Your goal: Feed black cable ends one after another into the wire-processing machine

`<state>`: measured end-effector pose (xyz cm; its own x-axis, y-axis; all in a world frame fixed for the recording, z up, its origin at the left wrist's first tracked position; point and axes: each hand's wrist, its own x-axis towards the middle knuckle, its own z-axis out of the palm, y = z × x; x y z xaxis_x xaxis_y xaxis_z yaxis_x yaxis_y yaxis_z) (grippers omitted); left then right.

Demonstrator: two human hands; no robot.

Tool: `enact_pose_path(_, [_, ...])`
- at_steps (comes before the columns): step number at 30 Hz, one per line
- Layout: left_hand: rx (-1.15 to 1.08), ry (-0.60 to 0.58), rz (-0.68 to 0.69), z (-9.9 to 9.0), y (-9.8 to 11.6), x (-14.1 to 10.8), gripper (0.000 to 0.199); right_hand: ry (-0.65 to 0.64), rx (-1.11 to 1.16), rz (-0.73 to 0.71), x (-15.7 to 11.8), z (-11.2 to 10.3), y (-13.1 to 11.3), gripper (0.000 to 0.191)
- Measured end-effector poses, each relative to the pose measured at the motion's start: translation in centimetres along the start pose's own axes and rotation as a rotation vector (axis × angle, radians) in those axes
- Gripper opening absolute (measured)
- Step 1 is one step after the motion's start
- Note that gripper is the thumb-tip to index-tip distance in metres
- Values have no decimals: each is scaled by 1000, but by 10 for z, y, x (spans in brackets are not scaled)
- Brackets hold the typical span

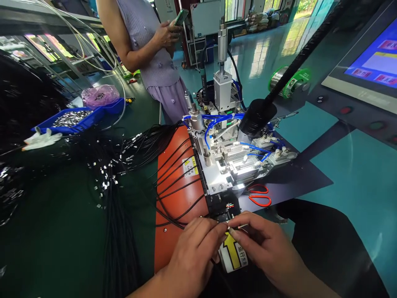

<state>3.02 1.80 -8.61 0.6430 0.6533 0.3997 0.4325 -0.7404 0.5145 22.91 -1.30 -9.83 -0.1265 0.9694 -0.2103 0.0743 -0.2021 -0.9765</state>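
My left hand (198, 246) is closed with its fingertips together on a black cable (214, 261), most of which its fingers hide. Close beside it, my right hand (263, 242) pinches a thin wire end (244, 225) between thumb and forefinger. The two hands nearly touch at the front of the machine, over a white label with a yellow arrow (232, 251). Just beyond the fingers, a cable end with small coloured wires (230, 205) sits at the machine's edge. Several black cables (178, 178) lie across the orange cover (186, 198) left of my hands.
Red-handled scissors (259, 195) lie beyond my right hand. The metal machine (235, 161) stands ahead, under a black lamp (258, 116). A control screen (376, 62) is at right, with a solder spool (288, 82) behind. Cable bundles (119, 231) and a blue tray (66, 120) lie left. A person (155, 54) holds a phone.
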Motion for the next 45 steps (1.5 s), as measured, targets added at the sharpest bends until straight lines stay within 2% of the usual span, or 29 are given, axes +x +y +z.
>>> enact_pose_path(5, [59, 18, -25, 10, -8, -4, 30, 86, 94, 94, -10, 1, 13, 37])
enact_pose_path(10, [121, 57, 22, 18, -18, -7, 34, 167, -28, 108, -44, 0, 20, 25])
enact_pose_path(14, [178, 78, 48, 20, -20, -7, 33, 112, -116, 91, -66, 8, 15, 19])
enact_pose_path(18, [267, 108, 111, 20, -21, -7, 31, 45, -200, -66, -71, 18, 5, 23])
enact_pose_path(22, [298, 138, 140, 18, -25, -5, 25, -6, -293, -180, -79, 17, 4, 29])
enact_pose_path(30, [262, 77, 132, 12, -18, -8, 25, -26, -409, -193, -103, 4, 14, 25])
enact_pose_path(37, [245, 70, 93, 8, -8, -9, 25, -149, -459, -217, -102, 9, 9, 29])
enact_pose_path(45, [186, 60, 75, 9, -11, -12, 24, -120, -430, -175, -108, 11, 9, 27])
